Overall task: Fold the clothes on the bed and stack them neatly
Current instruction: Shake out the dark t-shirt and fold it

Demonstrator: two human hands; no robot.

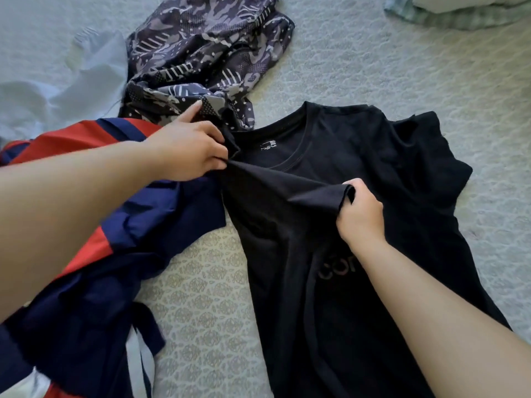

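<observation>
A black T-shirt (359, 156) lies face up on the bed, its collar toward the far side and faint lettering on its chest. My left hand (189, 147) pinches the shirt at its left shoulder, the index finger stretched out toward the patterned cloth. My right hand (360, 214) grips the hem of the left sleeve, which is drawn across the chest. A navy and red garment (115, 214) lies crumpled under my left forearm. A dark camouflage-patterned garment (207, 53) is heaped just beyond my left hand.
The bed cover (207, 297) is pale with a repeating motif. A white garment (71, 79) lies at the far left. A light checked cloth (448, 12) sits at the top right corner.
</observation>
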